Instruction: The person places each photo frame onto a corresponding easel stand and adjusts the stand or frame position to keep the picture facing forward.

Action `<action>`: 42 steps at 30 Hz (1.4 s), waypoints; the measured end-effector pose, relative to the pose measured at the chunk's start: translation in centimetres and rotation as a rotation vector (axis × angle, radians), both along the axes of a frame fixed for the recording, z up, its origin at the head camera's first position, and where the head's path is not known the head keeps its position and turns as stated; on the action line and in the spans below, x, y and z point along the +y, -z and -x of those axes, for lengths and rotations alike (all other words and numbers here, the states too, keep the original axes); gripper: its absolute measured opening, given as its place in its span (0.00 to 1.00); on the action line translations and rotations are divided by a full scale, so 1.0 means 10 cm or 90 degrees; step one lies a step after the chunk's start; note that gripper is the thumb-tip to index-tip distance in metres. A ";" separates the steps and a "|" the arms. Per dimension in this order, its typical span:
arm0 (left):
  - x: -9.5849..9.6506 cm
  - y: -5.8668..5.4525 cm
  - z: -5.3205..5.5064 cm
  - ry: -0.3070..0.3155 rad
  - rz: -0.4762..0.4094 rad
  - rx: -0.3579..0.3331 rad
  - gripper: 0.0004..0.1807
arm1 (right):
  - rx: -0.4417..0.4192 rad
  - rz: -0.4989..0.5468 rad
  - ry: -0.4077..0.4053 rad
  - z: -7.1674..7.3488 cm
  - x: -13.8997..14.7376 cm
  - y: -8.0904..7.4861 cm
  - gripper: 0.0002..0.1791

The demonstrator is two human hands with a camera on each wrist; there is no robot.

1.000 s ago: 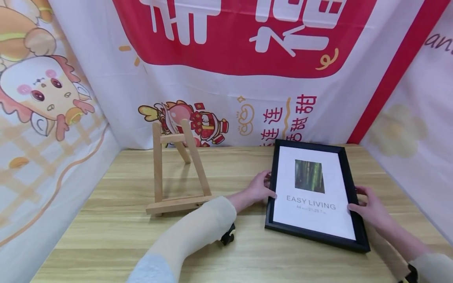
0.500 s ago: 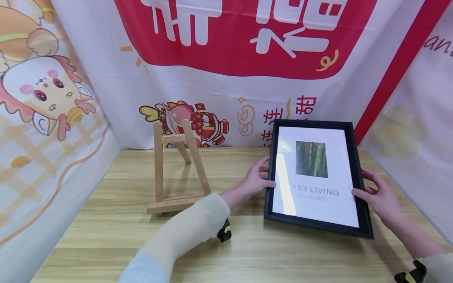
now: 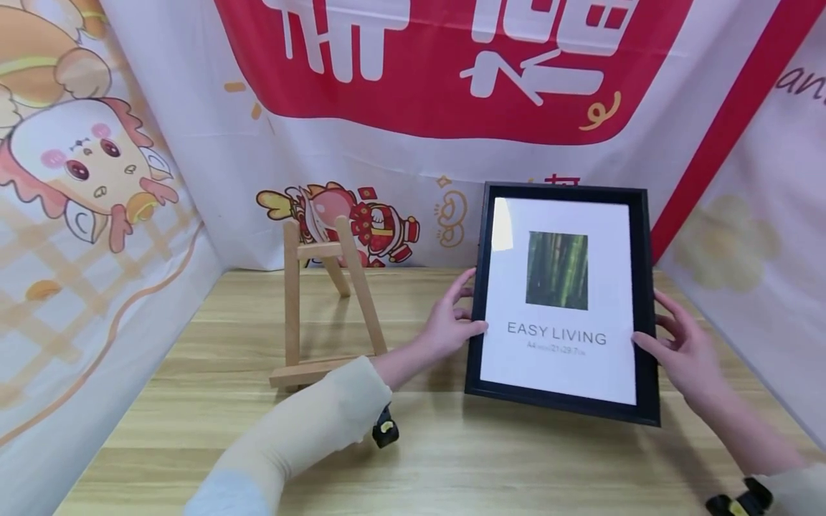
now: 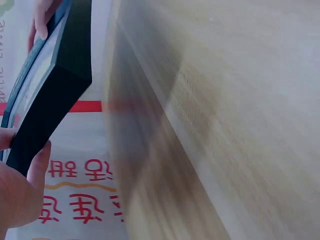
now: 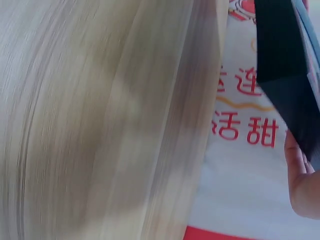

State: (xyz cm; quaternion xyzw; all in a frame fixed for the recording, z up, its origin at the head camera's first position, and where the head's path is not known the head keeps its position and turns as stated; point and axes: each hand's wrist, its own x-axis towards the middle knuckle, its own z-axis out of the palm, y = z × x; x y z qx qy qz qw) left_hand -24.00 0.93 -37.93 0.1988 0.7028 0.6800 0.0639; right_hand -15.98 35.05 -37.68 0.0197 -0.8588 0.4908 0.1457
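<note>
A black picture frame is held up off the table, tilted back, its front toward me. Behind its pane shows a white sheet with a green bamboo picture and the words "EASY LIVING". My left hand grips the frame's left side, thumb on the front and fingers behind. On the opposite side my right hand grips it the same way. Both wrist views show the frame's dark edge, with the left hand and the right hand on it. A wooden easel stands to the left, bearing nothing.
The wood-grain table runs back to a printed cloth hanging behind it. Printed cloth also hangs at the left and right sides. The easel's front ledge lies close to my left forearm.
Both hands have lifted the picture frame from the table and tipped it more upright. It has also shifted slightly to the left. The easel stays where it was.
</note>
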 end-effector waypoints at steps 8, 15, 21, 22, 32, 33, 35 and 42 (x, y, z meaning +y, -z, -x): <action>-0.24 -0.12 -0.19 -0.033 0.007 0.071 0.52 | 0.041 0.088 -0.019 0.03 -0.25 -0.08 0.40; -0.48 -0.19 -0.37 -0.071 0.019 0.109 0.51 | 0.077 0.097 -0.060 0.07 -0.48 -0.17 0.40; -0.69 -0.23 -0.47 -0.077 -0.015 0.167 0.51 | 0.119 0.131 -0.110 0.11 -0.67 -0.26 0.39; -0.72 -0.23 -0.48 -0.077 -0.025 0.174 0.51 | 0.126 0.131 -0.119 0.12 -0.70 -0.27 0.39; -1.15 -0.29 -0.63 -0.138 -0.002 0.210 0.49 | 0.170 0.137 -0.193 0.19 -1.09 -0.40 0.39; -1.20 -0.30 -0.64 -0.145 0.004 0.213 0.49 | 0.176 0.148 -0.203 0.21 -1.13 -0.41 0.39; -1.29 -0.33 -0.67 -0.156 0.012 0.219 0.49 | 0.189 0.170 -0.221 0.25 -1.22 -0.42 0.39; -1.57 -0.38 -0.72 -0.204 0.025 0.273 0.50 | 0.220 0.207 -0.254 0.39 -1.53 -0.44 0.39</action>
